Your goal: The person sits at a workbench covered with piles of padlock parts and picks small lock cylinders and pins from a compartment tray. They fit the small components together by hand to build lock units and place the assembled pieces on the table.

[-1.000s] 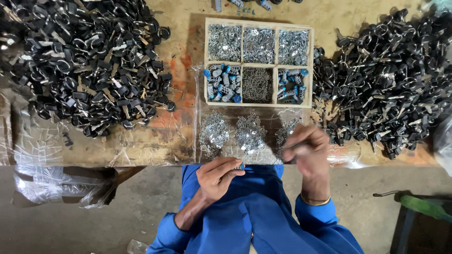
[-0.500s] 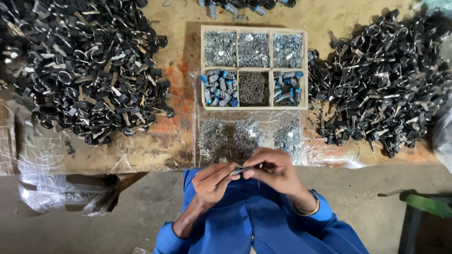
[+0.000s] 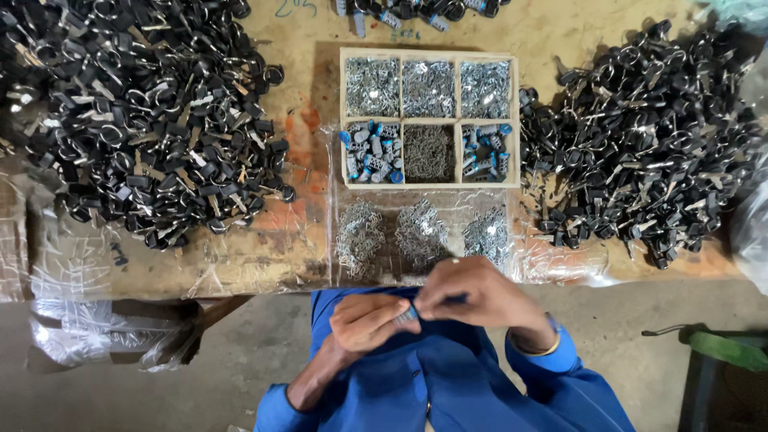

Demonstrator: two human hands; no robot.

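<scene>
Metal, small and silvery, the part sits pinched between both hands at the table's near edge, above the blue-clad lap. Left hand is closed around its lower end; right hand is closed over the upper end, fingertips meeting the left's, so the two hands touch. Most of the part is hidden by fingers. Just beyond the hands lie three heaps of bright metal pieces on clear plastic. Further back stands a wooden divided tray. Dark key piles flank it, well apart.
</scene>
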